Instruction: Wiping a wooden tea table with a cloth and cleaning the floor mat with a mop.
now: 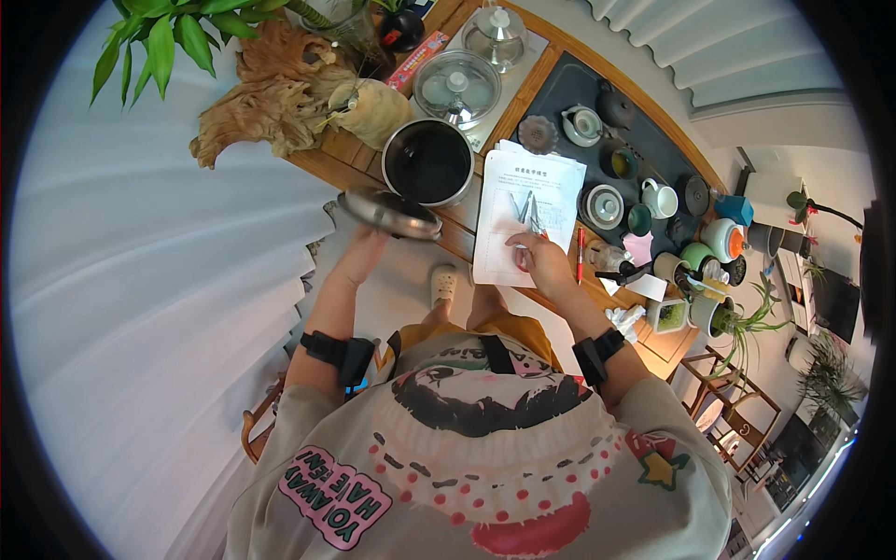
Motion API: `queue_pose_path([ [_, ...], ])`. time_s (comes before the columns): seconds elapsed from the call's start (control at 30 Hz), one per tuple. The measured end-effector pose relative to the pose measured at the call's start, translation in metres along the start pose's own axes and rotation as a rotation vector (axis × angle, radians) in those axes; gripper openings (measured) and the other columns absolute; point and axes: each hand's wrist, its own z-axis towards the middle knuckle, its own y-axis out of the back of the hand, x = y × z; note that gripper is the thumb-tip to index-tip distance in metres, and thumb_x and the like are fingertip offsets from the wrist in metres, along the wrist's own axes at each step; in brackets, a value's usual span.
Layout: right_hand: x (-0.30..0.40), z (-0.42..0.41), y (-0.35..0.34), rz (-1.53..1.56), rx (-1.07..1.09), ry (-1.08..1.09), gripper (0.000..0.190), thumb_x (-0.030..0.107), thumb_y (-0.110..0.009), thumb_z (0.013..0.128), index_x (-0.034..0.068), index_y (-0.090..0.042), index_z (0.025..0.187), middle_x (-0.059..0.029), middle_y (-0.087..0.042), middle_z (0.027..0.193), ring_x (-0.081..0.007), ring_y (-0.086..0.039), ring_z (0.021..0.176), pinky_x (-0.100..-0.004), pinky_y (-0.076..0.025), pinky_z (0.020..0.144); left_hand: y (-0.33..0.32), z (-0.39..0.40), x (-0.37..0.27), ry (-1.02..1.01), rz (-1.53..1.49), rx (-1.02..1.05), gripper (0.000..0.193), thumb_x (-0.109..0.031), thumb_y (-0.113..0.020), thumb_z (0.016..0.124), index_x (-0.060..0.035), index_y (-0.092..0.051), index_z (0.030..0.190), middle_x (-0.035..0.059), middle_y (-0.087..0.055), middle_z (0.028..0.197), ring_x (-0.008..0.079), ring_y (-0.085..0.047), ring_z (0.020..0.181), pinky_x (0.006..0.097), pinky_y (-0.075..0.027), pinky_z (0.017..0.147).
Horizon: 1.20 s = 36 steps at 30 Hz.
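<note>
My left hand (369, 245) grips a round metal pot lid (392, 213), tilted and blurred, just off the table's front edge. Beyond it stands a dark-lined saucepan (428, 162) without its cover, its handle pointing away from me. Over printed paper sheets (500, 245), my right hand (540, 260) has its fingers curled around what look like red-handled scissors (532, 206). The slim metal blades point away from me; their exact shape is hard to tell. A red pen (580, 255) lies beside the sheets, right of that hand.
A glass lid (456, 84) and a glass teapot (495, 35) stand behind the saucepan. Gnarled driftwood (280, 98) is at the left. A dark tea tray (560, 84) bears cups and teapots. Potted plants (714, 311) line the right end, near crumpled tissue (625, 320).
</note>
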Motion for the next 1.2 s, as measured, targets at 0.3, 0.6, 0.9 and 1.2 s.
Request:
queue_pose_path([
  [0.3, -0.010, -0.017, -0.008, 0.058, -0.033, 0.029, 0.030, -0.002, -0.048, 0.086, 0.009, -0.068, 0.107, -0.0119, -0.064, 0.076, -0.0283, -0.065, 0.074, -0.0381, -0.050, 0.069, -0.049, 0.004, -0.044, 0.127, 0.229, -0.138, 0.038, -0.038, -0.069, 0.091, -0.0017, -0.066, 0.099, 0.0046, -0.067, 0.088, 0.0124, -0.061, 0.086, 0.0273, -0.046, 0.082],
  [0.6, -0.005, -0.031, -0.020, -0.020, 0.047, 0.013, 0.033, -0.003, -0.052, 0.082, 0.009, -0.067, 0.108, -0.0097, -0.064, 0.075, -0.0270, -0.065, 0.074, -0.0370, -0.050, 0.067, -0.065, 0.005, -0.025, -0.058, 0.356, -0.456, 0.029, -0.023, -0.077, 0.076, 0.0000, -0.068, 0.091, 0.0040, -0.065, 0.080, 0.0122, -0.058, 0.072, 0.0287, -0.046, 0.068],
  [0.9, 0.003, -0.017, -0.045, 0.083, 0.082, -0.011, 0.031, -0.001, -0.045, 0.088, 0.007, -0.066, 0.110, -0.0119, -0.066, 0.077, -0.0265, -0.066, 0.074, -0.0373, -0.050, 0.070, -0.037, -0.024, -0.052, -0.140, 0.143, -0.448, 0.015, -0.003, -0.067, 0.074, 0.0023, -0.064, 0.088, 0.0038, -0.061, 0.080, 0.0120, -0.053, 0.073, 0.0257, -0.040, 0.070],
  [1.2, 0.020, 0.000, -0.067, 0.000, 0.157, 0.008, 0.036, 0.001, -0.045, 0.087, 0.011, -0.065, 0.115, -0.0149, -0.068, 0.088, -0.0324, -0.066, 0.085, -0.0432, -0.051, 0.075, -0.031, -0.084, -0.091, -0.167, 0.133, -0.379, 0.019, 0.002, -0.062, 0.074, 0.0040, -0.062, 0.092, 0.0065, -0.060, 0.087, 0.0139, -0.054, 0.081, 0.0262, -0.041, 0.077],
])
